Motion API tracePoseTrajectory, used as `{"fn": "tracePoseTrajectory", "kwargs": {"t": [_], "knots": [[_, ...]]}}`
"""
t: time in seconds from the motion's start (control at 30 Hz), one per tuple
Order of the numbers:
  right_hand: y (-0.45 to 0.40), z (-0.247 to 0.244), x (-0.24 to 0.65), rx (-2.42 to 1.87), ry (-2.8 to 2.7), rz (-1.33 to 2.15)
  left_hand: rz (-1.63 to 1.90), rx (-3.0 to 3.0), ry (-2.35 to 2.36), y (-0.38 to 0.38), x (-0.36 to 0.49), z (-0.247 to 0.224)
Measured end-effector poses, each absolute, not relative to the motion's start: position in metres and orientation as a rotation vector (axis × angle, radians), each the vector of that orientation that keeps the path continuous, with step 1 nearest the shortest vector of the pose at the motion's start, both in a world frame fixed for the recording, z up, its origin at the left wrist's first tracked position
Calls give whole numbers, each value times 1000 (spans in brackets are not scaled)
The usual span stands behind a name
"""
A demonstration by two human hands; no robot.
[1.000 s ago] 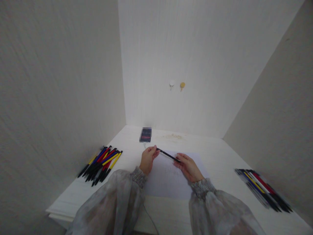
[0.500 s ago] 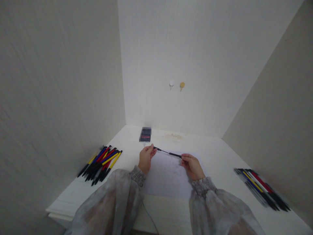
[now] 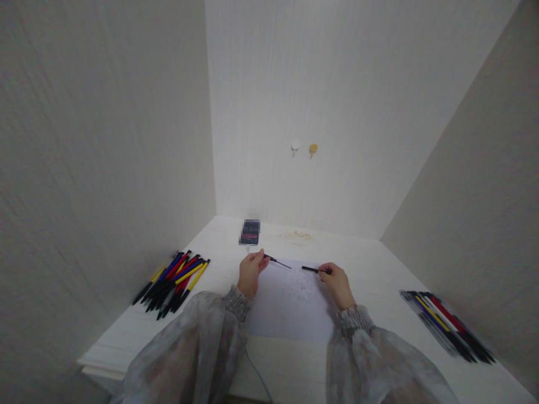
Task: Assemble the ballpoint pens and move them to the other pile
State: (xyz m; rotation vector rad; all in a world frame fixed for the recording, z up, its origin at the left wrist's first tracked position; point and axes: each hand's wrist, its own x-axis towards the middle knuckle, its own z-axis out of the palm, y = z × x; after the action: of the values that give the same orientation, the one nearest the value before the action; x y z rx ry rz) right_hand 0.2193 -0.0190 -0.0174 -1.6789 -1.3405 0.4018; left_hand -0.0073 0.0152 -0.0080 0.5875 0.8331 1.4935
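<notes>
My left hand (image 3: 250, 272) pinches a short black pen part (image 3: 270, 258), from which a thin dark refill (image 3: 284, 264) points to the right. Between the fingers of my right hand (image 3: 337, 282) is a black pen barrel (image 3: 310, 269), its free end pointing left. A gap separates the refill's tip from the barrel. Both parts are held above a white sheet of paper (image 3: 286, 320) that bears faint marks.
Coloured pens (image 3: 177, 280) lie piled at the left, and more pens (image 3: 450, 325) lie at the right by the wall. A phone (image 3: 250, 232) with a cable (image 3: 257, 373) sits near the back wall. Two small hooks (image 3: 313, 148) are on that wall.
My right hand has moved slightly right with the barrel, away from the refill. The refill's tip now shows free. My left hand has hardly moved.
</notes>
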Motion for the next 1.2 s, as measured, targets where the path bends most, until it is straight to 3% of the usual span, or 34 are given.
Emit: {"fn": "tracePoseTrajectory", "kwargs": {"t": [0.23,0.63,0.77,0.9,1.2], "knots": [[-27,-18,215,-1876,-1709,253,1455,637,818,16,-5,-11],[-33,-9,221,-2163,-1837,174,1375,724,829,13,-5,-10],[-38,7,206,-1901,-1824,167,1338,786,820,9,-3,-8],[-44,9,176,-1442,-1934,525,1259,882,826,5,0,-6],[-39,-11,173,-1594,-1962,584,1327,931,882,10,-2,-7]]}}
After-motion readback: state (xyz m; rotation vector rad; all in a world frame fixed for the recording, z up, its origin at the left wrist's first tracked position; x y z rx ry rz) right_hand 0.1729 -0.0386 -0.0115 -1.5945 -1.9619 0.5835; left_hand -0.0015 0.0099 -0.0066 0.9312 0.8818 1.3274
